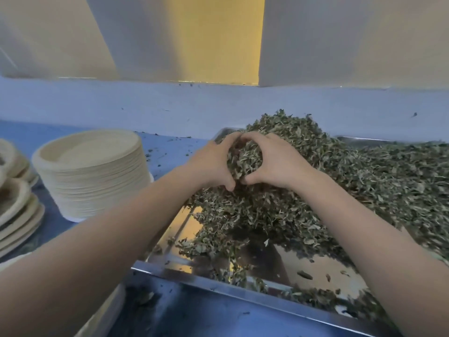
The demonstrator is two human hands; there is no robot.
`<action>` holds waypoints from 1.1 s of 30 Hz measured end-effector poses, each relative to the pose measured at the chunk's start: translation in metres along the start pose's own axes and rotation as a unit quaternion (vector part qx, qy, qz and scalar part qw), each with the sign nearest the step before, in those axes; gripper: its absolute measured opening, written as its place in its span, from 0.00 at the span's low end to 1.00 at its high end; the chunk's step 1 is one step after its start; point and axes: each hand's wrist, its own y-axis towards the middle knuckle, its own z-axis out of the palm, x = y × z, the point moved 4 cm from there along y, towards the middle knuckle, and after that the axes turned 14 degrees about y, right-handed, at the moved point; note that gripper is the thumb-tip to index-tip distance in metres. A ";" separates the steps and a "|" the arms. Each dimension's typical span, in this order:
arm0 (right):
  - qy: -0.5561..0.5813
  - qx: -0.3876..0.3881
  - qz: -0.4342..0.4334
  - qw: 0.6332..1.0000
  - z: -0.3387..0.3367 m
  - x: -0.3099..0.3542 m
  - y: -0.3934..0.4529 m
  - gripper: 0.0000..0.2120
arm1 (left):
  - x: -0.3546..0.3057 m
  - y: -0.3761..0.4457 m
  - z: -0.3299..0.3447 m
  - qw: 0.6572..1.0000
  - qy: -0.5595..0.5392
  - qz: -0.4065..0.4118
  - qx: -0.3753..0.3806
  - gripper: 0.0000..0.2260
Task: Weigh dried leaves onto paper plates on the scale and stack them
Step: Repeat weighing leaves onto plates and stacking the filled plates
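A large heap of dried green leaves (352, 181) fills a shiny metal tray (184, 276) on the blue table. My left hand (211, 164) and my right hand (279, 164) are cupped together around a clump of leaves (245, 159) at the left side of the heap, thumbs nearly touching below it. A tall stack of empty paper plates (92, 176) stands to the left of the tray. No scale is in view.
At the far left edge, plates holding leaves (17, 215) lie stacked in an uneven pile. A pale plate rim (107, 310) shows under my left forearm. Leaf crumbs are scattered on the blue table (170, 152). A blue and cream wall stands close behind the tray.
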 end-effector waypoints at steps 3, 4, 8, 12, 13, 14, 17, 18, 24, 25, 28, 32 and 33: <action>0.008 0.005 -0.016 1.000 -0.001 0.014 -0.001 0.40 | -0.004 -0.010 -0.010 0.999 0.028 -0.011 -0.045 0.40; 0.020 -0.004 -0.019 1.000 -0.002 0.019 -0.002 0.38 | -0.006 -0.012 -0.012 0.998 0.020 -0.018 -0.060 0.37; 0.015 -0.040 -0.035 0.998 -0.017 0.038 -0.011 0.30 | -0.004 -0.022 -0.023 0.993 -0.088 -0.058 -0.056 0.32; 0.110 -0.023 -0.021 0.993 -0.030 0.051 -0.023 0.23 | -0.005 -0.039 -0.033 0.972 -0.220 -0.080 0.007 0.36; 0.157 -0.019 -0.013 0.987 -0.031 0.053 -0.026 0.22 | -0.006 -0.044 -0.035 0.968 -0.236 -0.079 0.018 0.37; 0.195 -0.015 -0.004 0.981 -0.030 0.055 -0.031 0.24 | -0.007 -0.050 -0.035 0.966 -0.246 -0.077 0.025 0.38; 0.257 -0.012 0.027 0.966 -0.020 0.060 -0.046 0.28 | -0.008 -0.066 -0.033 0.954 -0.288 -0.073 0.042 0.39; 0.271 -0.009 0.031 0.962 -0.016 0.063 -0.051 0.27 | -0.007 -0.072 -0.030 0.948 -0.306 -0.071 0.048 0.38; 0.304 0.024 0.008 0.952 -0.003 0.105 -0.069 0.17 | 0.013 -0.115 -0.040 0.939 -0.331 -0.085 0.025 0.23; 0.310 0.029 -0.005 0.950 0.000 0.118 -0.070 0.16 | 0.021 -0.126 -0.046 0.937 -0.338 -0.091 0.020 0.22; 0.321 0.062 -0.045 0.944 0.019 0.160 -0.074 0.14 | 0.051 -0.166 -0.063 0.934 -0.338 -0.112 -0.007 0.19; 0.336 0.135 -0.086 0.928 0.060 0.219 -0.087 0.16 | 0.096 -0.226 -0.071 0.929 -0.330 -0.168 -0.024 0.16; 0.358 0.160 -0.084 0.916 0.071 0.230 -0.091 0.15 | 0.107 -0.240 -0.071 0.926 -0.330 -0.180 -0.020 0.16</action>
